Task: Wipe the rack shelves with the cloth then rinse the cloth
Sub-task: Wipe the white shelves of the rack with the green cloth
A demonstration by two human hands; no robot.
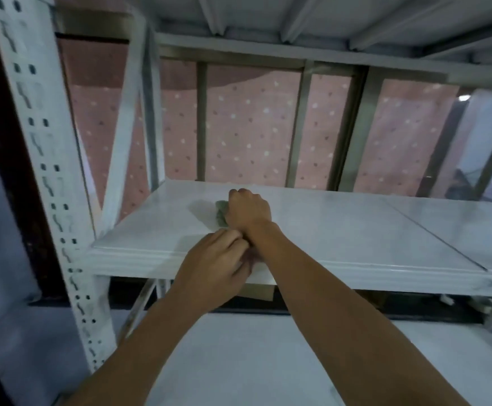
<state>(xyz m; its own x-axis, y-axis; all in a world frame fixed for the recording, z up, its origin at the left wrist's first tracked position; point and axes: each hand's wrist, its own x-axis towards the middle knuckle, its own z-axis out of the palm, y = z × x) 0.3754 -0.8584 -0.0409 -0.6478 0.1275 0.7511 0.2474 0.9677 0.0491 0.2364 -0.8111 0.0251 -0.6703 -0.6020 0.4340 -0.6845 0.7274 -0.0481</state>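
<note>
right grip [249,210]: curled into a fist over the cloth, holding it down on the shelf.
cloth [220,213]: green and bunched; only a small part shows at the left of the fist. It lies on the middle shelf, toward the left end.
left grip [212,259]: at the front edge of the same shelf, fingers bent, touching the right wrist; cannot tell if it holds anything.
shelf [341,230]: white, flat.
post [48,171]: white, with holes, at the left.
curtain [253,127]: pink with dots, behind the rack.
</note>
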